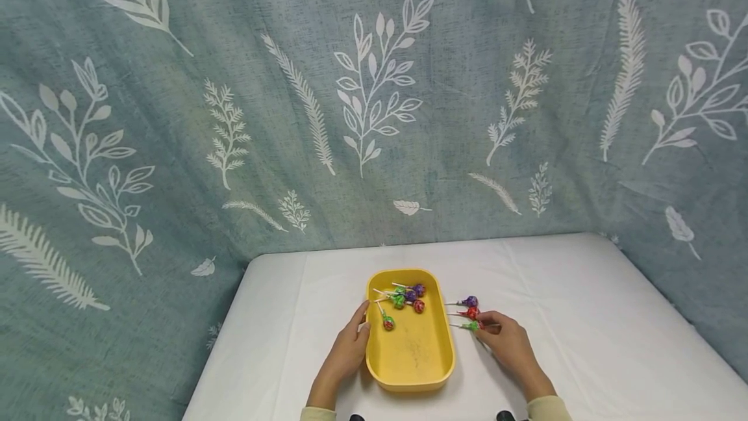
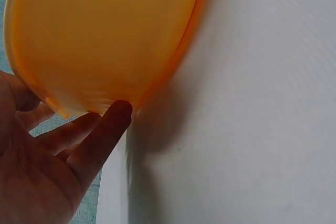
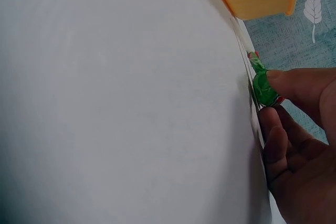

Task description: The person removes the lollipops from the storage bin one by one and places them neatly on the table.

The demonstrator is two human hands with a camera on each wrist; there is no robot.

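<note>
A yellow tray (image 1: pixel 411 356) lies on the white-covered table with several wrapped lollipops inside, green, purple and red, mostly toward its far end. My left hand (image 1: pixel 349 346) rests against the tray's left side, fingers fairly straight along the outer wall (image 2: pixel 105 35). To the right of the tray, three lollipops lie in a row with sticks pointing left: a purple one (image 1: pixel 471 302), a red one (image 1: pixel 472 312) and a green one (image 1: pixel 473 326). Thumb and fingers of my right hand (image 1: pixel 507 342) pinch the head of the green lollipop (image 3: pixel 265 88) at the tabletop.
White cloth (image 1: pixel 584 317) covers the table around the tray. A blue-green curtain (image 1: pixel 374 115) with a white leaf print hangs behind the table and along its sides. Two small black objects (image 1: pixel 504 415) show at the bottom edge of the head view.
</note>
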